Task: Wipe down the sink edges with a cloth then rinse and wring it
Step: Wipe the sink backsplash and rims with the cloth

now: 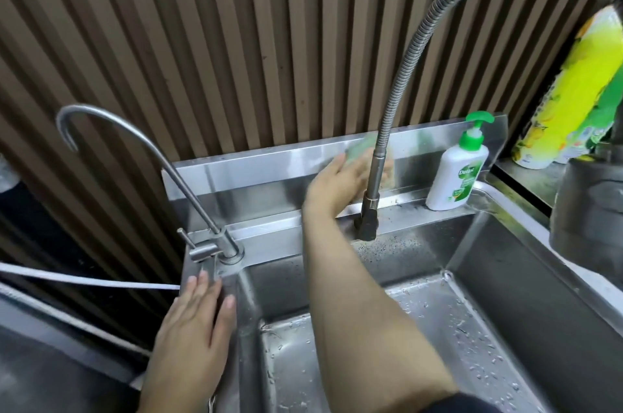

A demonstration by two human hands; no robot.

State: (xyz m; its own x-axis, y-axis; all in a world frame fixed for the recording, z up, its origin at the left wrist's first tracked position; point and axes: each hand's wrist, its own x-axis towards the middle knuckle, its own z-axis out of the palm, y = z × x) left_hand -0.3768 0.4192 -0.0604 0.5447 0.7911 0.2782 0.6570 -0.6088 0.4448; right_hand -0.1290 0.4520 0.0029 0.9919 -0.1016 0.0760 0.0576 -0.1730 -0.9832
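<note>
A stainless steel sink (499,237) fills the lower right, its basin wet with droplets. My right hand (337,181) reaches across the basin and presses a green cloth (359,148) flat against the steel backsplash, behind the flexible hose tap (376,173). The cloth is blurred and partly hidden by the hand and the tap. My left hand (199,315) lies flat, fingers spread, on the sink's left rim just in front of the small gooseneck tap (215,230). It holds nothing.
A white soap pump bottle with a green top (455,176) stands on the back ledge at right. A yellow-green packet (573,92) and a dark metal pot (593,210) sit at far right. A white tube (84,281) runs left from the sink.
</note>
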